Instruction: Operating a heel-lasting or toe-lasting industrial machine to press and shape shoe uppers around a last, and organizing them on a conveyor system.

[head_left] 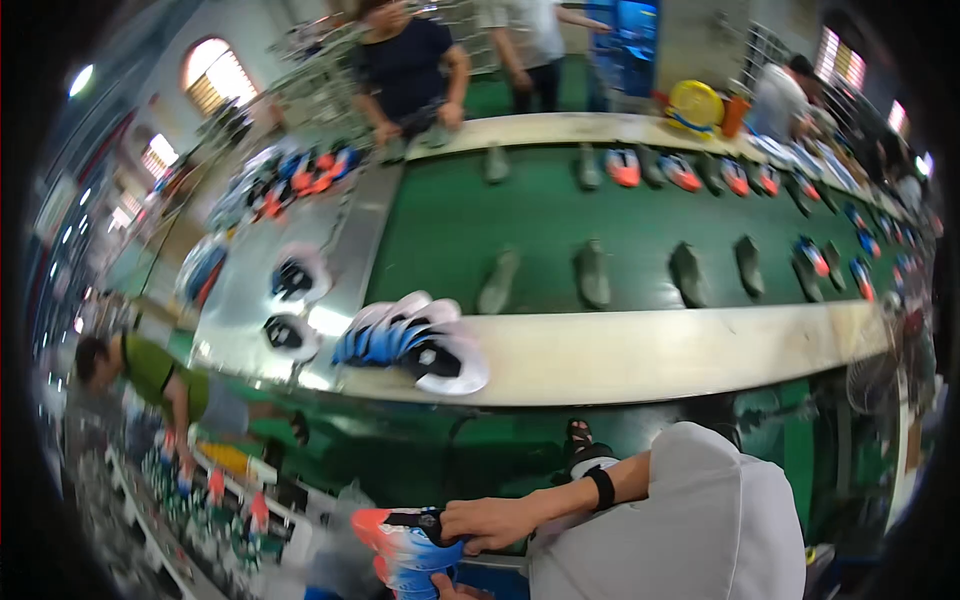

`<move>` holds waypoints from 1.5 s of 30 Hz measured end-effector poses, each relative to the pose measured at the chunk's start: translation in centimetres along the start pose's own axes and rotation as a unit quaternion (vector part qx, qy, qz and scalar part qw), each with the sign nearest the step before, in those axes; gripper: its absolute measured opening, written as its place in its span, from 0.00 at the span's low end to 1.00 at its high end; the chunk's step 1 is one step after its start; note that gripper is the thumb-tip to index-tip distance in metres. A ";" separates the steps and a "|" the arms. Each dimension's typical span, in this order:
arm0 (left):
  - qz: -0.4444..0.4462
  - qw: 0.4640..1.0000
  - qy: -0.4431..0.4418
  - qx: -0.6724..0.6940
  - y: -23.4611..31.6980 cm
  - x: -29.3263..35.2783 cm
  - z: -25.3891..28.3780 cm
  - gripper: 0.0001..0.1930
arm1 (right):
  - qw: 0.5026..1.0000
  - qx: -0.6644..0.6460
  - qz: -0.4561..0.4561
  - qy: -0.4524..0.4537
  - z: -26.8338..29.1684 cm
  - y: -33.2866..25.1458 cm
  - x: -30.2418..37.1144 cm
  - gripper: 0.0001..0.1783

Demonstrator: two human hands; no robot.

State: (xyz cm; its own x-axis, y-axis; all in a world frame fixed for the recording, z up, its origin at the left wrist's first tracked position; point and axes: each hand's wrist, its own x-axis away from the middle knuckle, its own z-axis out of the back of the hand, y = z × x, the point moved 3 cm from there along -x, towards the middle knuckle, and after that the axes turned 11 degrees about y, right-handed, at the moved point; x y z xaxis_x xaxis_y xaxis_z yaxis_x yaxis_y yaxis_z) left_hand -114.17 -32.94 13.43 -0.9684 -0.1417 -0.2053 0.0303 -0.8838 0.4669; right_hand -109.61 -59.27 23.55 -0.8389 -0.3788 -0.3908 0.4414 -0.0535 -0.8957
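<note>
At the lower edge I have a blue, white and orange shoe upper (400, 548) with a dark opening. My right hand (492, 524), a black band round its wrist, grips the upper at its dark collar; its fingertips are partly hidden there. My left hand (455, 590) is cut off by the lower edge, its visible fingers against the upper's blue side. Behind these hands, a fanned stack of blue, white and black uppers (412, 340) lies on the pale ledge (640, 350) of a conveyor.
Dark shoe lasts (592, 275) and blue-orange uppers (622, 168) line the green belt (450, 215). A metal table (235, 325) bears more uppers. At left, a person in green (165, 375) leans over a shoe-filled rack (200, 500). Other people stand across the conveyor.
</note>
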 end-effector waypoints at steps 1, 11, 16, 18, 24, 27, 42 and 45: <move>-0.042 0.998 -0.001 -0.042 2.7 1.9 0.0 0.29 | 0.999 0.011 0.032 0.042 2.2 -0.2 0.5 0.19; -0.279 0.949 -0.115 0.089 22.0 -5.7 -11.4 0.27 | 0.961 0.012 -0.084 0.264 18.4 1.4 8.3 0.19; -0.352 0.904 -0.199 0.136 29.0 -7.9 -15.9 0.27 | 0.838 0.140 -0.092 0.520 25.0 0.9 16.5 0.19; -0.368 0.890 -0.222 0.149 30.5 -8.3 -16.7 0.27 | 0.751 0.290 -0.124 0.580 27.0 0.0 21.0 0.20; -0.382 0.869 -0.250 0.189 37.0 -7.4 -19.0 0.27 | 0.491 0.511 -0.233 0.665 30.0 -4.0 34.9 0.20; -0.382 0.868 -0.258 0.185 39.2 -6.9 -19.2 0.28 | 0.419 0.547 -0.284 0.666 31.9 -4.7 40.6 0.19; -0.383 0.847 -0.322 0.181 57.6 5.6 -24.1 0.28 | 0.376 0.561 -0.336 0.657 42.4 -4.7 59.1 0.17; -0.382 0.841 -0.337 0.180 59.8 6.8 -24.8 0.29 | 0.389 0.550 -0.351 0.650 42.8 -4.6 60.2 0.17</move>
State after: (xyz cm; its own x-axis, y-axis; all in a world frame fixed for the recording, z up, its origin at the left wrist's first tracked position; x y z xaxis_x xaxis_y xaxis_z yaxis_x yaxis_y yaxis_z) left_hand -112.76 -97.80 18.59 -0.5948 0.7992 -0.0870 -0.6248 -0.3915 0.6755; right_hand -148.51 -121.33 13.20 -0.0112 0.8359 -0.5488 -0.7732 -0.3553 -0.5253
